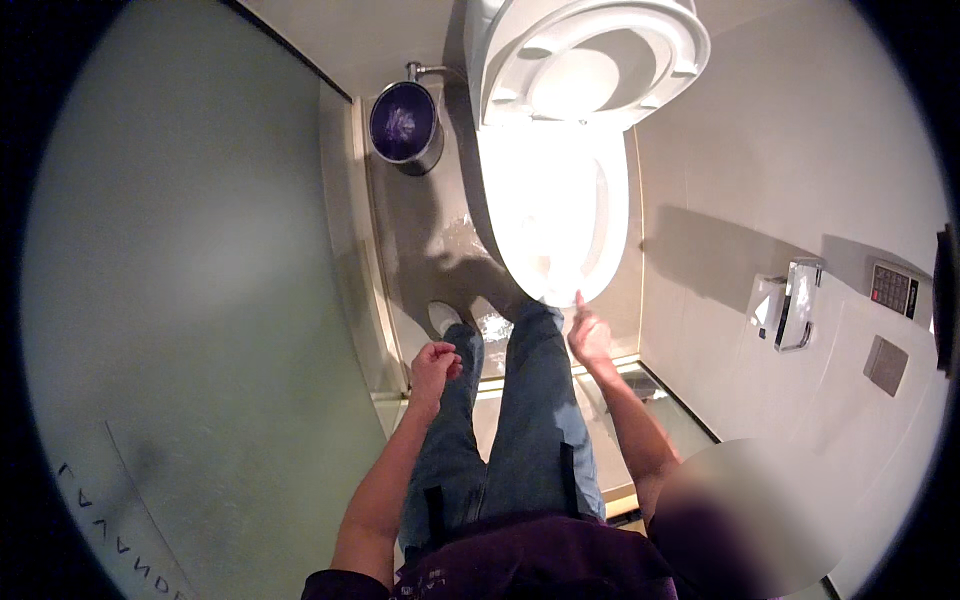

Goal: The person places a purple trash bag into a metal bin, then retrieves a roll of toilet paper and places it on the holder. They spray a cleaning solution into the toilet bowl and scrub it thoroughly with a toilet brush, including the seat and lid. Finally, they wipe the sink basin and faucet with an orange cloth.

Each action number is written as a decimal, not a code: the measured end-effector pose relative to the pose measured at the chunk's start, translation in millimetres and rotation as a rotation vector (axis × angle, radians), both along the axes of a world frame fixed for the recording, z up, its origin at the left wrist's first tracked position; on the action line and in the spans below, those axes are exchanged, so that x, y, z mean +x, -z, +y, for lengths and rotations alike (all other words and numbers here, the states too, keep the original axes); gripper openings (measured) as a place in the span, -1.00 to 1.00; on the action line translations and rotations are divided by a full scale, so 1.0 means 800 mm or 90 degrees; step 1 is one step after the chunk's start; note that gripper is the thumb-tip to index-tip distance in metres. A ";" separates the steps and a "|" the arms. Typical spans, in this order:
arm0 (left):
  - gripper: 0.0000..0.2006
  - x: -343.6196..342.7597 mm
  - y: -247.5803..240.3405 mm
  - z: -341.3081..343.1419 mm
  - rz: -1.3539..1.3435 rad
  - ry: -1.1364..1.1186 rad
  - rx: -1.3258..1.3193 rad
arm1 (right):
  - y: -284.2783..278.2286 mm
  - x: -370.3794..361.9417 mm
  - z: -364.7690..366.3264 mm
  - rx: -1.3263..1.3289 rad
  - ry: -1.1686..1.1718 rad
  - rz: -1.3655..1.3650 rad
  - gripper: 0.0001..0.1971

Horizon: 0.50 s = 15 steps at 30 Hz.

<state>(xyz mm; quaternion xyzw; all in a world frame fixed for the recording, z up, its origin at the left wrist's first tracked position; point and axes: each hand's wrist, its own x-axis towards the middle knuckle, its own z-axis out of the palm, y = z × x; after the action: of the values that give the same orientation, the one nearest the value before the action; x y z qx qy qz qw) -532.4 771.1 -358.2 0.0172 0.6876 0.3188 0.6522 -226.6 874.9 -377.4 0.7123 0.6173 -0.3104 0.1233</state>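
The right hand (590,335) points one finger, the others curled, at the near rim of the open toilet bowl (610,215); the empty left hand (433,362) is loosely curled near the knee. Any reach should stay steady over the rim. A lined bin (405,123) stands far left; wet floor (455,240) calls for sure footing.

Person wears blue denim jeans (520,440), slightly faded at knees, w/ dark purple top (540,565) at waist, faint pale lettering along hem. Short sleeves, forearms bare. Light-coloured shoe (443,317) shows at left foot. No watch, rings or gloves visible on either hand.
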 end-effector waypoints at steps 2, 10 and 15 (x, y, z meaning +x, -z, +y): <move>-0.87 0.009 -0.009 0.007 0.000 0.011 0.009 | 0.013 0.026 -0.007 -0.032 -0.009 0.015 -0.35; -0.86 0.036 0.003 0.013 0.010 0.071 0.007 | -0.012 0.051 0.011 -0.145 -0.056 -0.065 -0.47; -0.87 0.058 -0.022 0.037 0.002 0.096 0.050 | -0.065 0.090 0.042 -0.050 -0.060 0.034 -0.43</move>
<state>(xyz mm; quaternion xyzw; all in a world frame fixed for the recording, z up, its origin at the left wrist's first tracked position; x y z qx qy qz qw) -485.8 800.8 -340.6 0.0945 0.6723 0.2955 0.6721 -154.6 908.9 -325.4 0.6686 0.6407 -0.3470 0.1487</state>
